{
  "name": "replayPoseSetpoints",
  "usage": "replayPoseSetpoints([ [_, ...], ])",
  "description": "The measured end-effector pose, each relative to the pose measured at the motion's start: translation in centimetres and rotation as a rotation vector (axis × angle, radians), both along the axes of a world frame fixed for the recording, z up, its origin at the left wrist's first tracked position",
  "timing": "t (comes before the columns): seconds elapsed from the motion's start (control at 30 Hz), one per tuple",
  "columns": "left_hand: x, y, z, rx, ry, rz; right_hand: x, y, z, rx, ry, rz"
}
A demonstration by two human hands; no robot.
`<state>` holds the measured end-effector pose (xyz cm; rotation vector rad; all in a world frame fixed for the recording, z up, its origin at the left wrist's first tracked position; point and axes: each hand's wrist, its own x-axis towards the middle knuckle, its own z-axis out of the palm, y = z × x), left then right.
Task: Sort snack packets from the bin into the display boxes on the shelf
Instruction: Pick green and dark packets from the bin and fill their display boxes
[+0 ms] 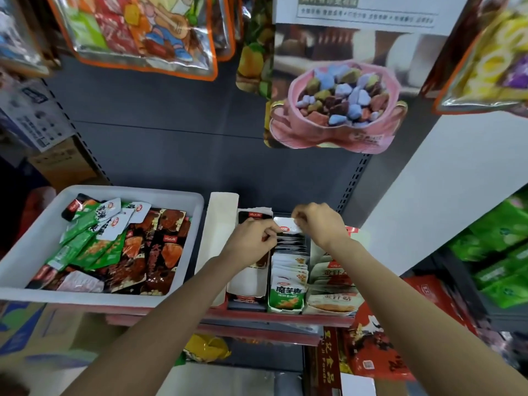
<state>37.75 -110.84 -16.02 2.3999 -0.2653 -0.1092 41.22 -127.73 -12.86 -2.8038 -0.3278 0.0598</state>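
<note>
Slotting a packet into the middle display box (285, 281)

Both hands pinch white packet (286, 228) at box's back end: left hand (253, 238), right hand (320, 221). Next, prob. push down, then back to bin (197, 201) at shelf's left.

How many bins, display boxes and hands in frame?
Bin: 1
Display boxes: 3, namely left box, middle box, right box
Hands: 2, namely left hand and right hand, both at a white packet over the middle box
Total: 6
</note>
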Motion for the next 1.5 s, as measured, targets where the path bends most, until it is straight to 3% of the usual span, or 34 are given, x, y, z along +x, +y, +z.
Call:
replayPoseSetpoints([
  [0.1,0.0,0.4,0.0,-0.031,-0.024,0.015,-0.4,0.1,0.3,0.067,-0.006,0.028],
  [0.27,0.3,0.4,0.0,-0.014,0.003,-0.031,-1.1,0.7,-0.3,-0.24,-0.053,0.058],
  [0.4,0.4,0.6,-0.2,-0.004,0.001,-0.04,-0.9,1.3,-0.7,-0.264,0.003,0.019],
  [0.63,-1.0,3.8,0.5,-0.113,-0.122,0.134,-1.9,4.1,0.8,0.203,-0.059,0.12],
  [0.9,-4.6,15.6,0.3,-0.034,-0.251,0.513,-3.3,17.1,-1.0,0.414,0.12,0.247],
  [1.13,-5.6,29.3,-2.8,0.189,-0.016,0.641,-4.1,29.6,-4.5,0.273,0.212,0.322],
  [1.4,-1.3,38.0,-6.0,0.164,0.256,0.529,-2.7,37.1,-7.4,-0.037,0.32,0.401],
  [1.5,-0.9,38.1,-6.6,0.341,0.24,0.438,-2.5,38.0,-8.1,-0.128,0.365,0.373],
])
